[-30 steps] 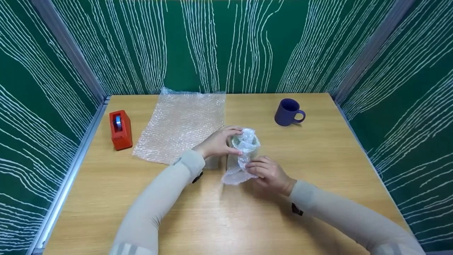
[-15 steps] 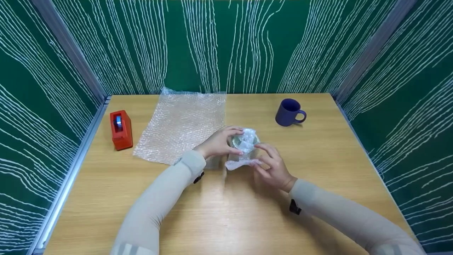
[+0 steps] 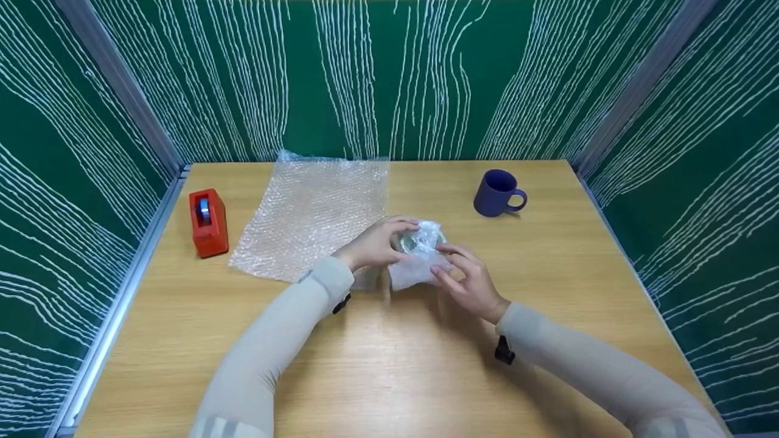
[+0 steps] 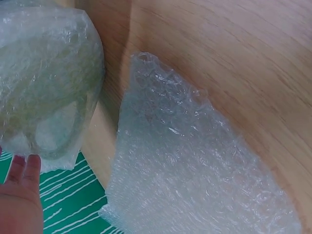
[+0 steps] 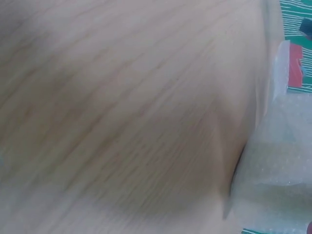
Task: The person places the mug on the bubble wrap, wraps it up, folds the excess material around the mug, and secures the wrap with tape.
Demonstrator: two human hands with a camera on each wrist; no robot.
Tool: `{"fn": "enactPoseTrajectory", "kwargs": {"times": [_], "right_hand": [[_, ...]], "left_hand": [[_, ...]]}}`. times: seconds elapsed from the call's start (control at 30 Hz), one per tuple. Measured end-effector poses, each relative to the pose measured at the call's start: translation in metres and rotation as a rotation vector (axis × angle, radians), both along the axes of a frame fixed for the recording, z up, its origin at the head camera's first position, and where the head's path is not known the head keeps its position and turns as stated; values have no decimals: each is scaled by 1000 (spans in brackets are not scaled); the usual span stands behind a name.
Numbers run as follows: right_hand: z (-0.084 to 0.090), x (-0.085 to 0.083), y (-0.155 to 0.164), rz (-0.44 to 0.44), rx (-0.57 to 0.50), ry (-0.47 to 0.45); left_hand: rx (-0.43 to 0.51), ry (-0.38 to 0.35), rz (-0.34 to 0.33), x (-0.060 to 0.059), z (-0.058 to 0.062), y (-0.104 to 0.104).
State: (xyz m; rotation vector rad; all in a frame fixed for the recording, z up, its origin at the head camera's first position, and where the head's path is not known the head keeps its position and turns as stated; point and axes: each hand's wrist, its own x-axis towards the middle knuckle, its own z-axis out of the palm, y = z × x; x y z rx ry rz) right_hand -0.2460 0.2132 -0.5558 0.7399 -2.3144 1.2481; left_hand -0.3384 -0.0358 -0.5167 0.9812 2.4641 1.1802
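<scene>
Bubble-wrapped bundle point(image 3: 431, 233) | near flap point(image 3: 414, 271) just flipped up! | left hand point(image 3: 377, 243) clamps fingers round it, right hand point(image 3: 473, 285) pinches flap | wrapping looks nearer closed

A tape dispenser point(image 3: 210, 234) stands on the left of the counter point(image 3: 389, 377), a bubble wrap sheet point(image 3: 322, 207) to its right, running to the back edge before a panel point(image 3: 310, 79). A mug point(image 3: 492, 198) sits back right. Nearer the front, between sheet and mug, is a bubble-wrapped bundle point(image 3: 415, 272), the left hand point(image 3: 377, 243) at its left, the right hand point(image 3: 471, 283) at its right.
</scene>
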Motion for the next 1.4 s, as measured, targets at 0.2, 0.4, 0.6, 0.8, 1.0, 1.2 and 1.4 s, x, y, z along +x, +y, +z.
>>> {"fn": "enactPoseTrajectory", "kwargs": {"times": [0.2,0.4,0.6,0.8,1.0,1.2,1.4], "right_hand": [[4,-6,-1,-25,-20,-10],[7,-12,-4,-48,-38,-20],[14,-18,-7,-66,-50,-61],[17,-21,-8,-80,-73,-110],[19,-22,-10,-100,-107,-169],[19,-26,-13,-100,-162,-175],[21,-31,-16,-145,-203,-253]], "left_hand": [[18,-47,4,0,3,-3],[43,-104,-9,1,8,-6],[33,-132,-8,1,13,-8],[82,-173,-6,-1,15,-9],[121,-207,2,-2,13,-9],[150,-168,19,-2,9,-7],[179,-134,73,-3,5,-1]]}}
